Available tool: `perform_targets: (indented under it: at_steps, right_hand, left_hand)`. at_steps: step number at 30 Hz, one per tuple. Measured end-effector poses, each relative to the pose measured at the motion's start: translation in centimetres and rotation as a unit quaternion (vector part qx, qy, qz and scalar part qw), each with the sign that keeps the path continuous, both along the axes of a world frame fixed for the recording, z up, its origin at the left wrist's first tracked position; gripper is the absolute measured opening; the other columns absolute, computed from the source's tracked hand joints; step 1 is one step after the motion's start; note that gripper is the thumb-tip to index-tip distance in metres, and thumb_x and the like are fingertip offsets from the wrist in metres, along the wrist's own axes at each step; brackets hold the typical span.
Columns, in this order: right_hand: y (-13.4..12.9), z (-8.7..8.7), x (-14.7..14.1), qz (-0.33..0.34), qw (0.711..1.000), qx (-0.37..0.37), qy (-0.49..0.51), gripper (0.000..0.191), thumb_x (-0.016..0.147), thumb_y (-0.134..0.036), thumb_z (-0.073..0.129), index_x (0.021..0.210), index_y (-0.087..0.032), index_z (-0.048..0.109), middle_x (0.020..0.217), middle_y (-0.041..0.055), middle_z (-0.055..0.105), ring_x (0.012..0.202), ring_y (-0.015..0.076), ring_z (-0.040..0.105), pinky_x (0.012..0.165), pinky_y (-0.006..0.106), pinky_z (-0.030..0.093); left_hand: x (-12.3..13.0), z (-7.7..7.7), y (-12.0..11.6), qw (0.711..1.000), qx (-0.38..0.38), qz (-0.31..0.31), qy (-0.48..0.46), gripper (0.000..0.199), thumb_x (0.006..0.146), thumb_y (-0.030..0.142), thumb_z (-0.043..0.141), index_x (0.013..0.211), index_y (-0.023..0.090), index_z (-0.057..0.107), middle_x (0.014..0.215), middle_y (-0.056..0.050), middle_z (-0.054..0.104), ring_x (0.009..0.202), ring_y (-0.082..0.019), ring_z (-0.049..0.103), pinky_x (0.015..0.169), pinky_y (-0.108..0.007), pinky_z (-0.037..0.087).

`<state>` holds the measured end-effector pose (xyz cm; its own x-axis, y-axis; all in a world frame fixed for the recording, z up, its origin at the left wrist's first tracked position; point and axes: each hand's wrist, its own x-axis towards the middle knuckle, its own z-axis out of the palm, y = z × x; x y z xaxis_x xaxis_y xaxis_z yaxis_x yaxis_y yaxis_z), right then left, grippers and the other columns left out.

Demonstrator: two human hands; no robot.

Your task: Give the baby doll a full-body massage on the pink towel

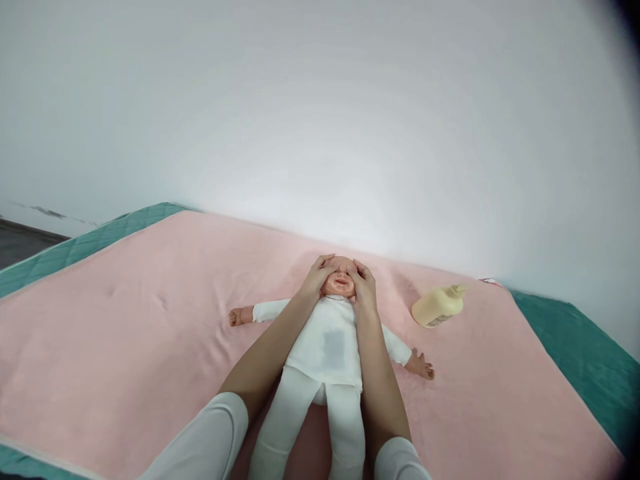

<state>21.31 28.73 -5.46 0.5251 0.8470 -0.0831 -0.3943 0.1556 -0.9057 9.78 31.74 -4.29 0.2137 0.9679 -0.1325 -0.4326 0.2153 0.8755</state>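
Note:
A baby doll [327,340] in a white top and white trousers lies on its back, head away from me and arms spread to the sides. My left hand [319,275] cups the left side of its head, the thumb lying over the eye area. On the right side of the head rests my right hand [364,283], its thumb also on the upper face. Both hands have fingers curved around the head. The doll's mouth shows between them, and a grey-blue patch marks its chest.
A pink sheet [125,333] lies under the doll, over a green quilted mat [565,340]. To the right of the doll stands a tilted-looking pale yellow pump bottle [436,307]. A white wall [320,120] rises behind the far edge.

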Motion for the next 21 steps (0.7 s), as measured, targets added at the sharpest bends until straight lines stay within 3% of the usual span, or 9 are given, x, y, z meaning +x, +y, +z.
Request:
perform_targets:
  at_steps: [10, 16, 21]
  right_hand:
    - [0.19, -0.1, -0.03, -0.007, 1.0, 0.011, 0.025, 0.042, 0.059, -0.029, 0.079, 0.098, -0.018, 0.07, 0.095, 0.004, 0.073, 0.09, 0.0182, 0.067, 0.085, 0.034, 0.055]
    - [0.25, 0.0, 0.27, 0.003, 0.998, 0.015, 0.06, 0.035, 0.058, -0.023, 0.077, 0.092, -0.018, 0.071, 0.083, 0.0009, 0.073, 0.08, 0.0172, 0.067, 0.081, 0.034, 0.056]
    - [0.32, -0.1, 0.55, 0.016, 0.997, 0.004, 0.071, 0.031, 0.06, -0.018, 0.072, 0.091, -0.02, 0.071, 0.083, 0.001, 0.073, 0.081, 0.0183, 0.068, 0.082, 0.037, 0.056]
  left_hand:
    - [-0.08, -0.16, 0.25, 0.999, -0.013, -0.024, -0.043, 0.037, 0.074, 0.02, 0.07, 0.11, 0.019, 0.063, 0.09, -0.004, 0.065, 0.077, -0.015, 0.063, 0.075, -0.029, 0.053]
    - [-0.17, 0.0, 0.24, 0.998, -0.031, -0.024, -0.045, 0.035, 0.076, 0.022, 0.068, 0.111, 0.021, 0.064, 0.098, -0.005, 0.066, 0.083, -0.016, 0.064, 0.08, -0.031, 0.052]
    - [-0.1, -0.22, 0.6, 0.998, -0.039, -0.029, -0.048, 0.037, 0.075, 0.025, 0.07, 0.111, 0.021, 0.064, 0.102, -0.007, 0.065, 0.085, -0.018, 0.064, 0.083, -0.034, 0.052]
